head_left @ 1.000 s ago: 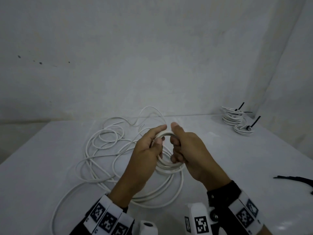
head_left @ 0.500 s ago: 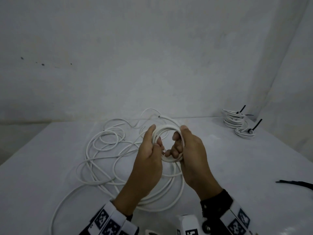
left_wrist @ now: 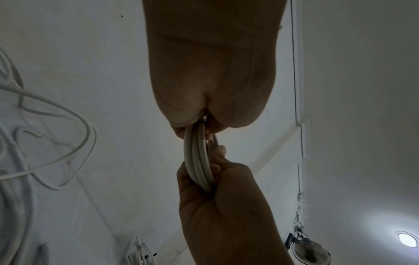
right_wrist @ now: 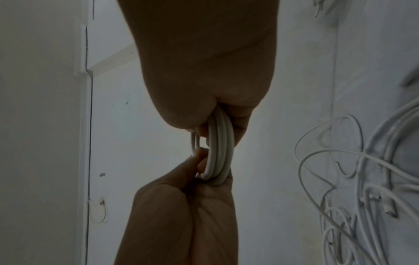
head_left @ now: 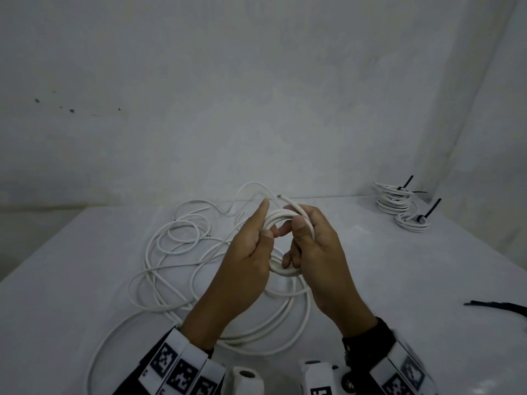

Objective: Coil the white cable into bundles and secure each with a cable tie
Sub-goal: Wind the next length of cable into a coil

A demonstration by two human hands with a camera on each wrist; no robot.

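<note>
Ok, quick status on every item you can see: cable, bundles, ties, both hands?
left hand: grips the coil
right hand: grips the coil
coil: several loops, held above the table, untied
loose cable: tangled on the table
finished bundles: two, tied, far right corner
spare cable ties: lying unused at right edge

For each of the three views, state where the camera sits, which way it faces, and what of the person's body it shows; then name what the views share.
Head: worn on the head, facing forward and down at the table; shows left hand, right hand, both gripping the coil.
Left wrist: under the left hand, facing along it; the right hand opposite.
Right wrist: under the right hand, facing the left hand.
Shared: all three show both hands and the coil.
</note>
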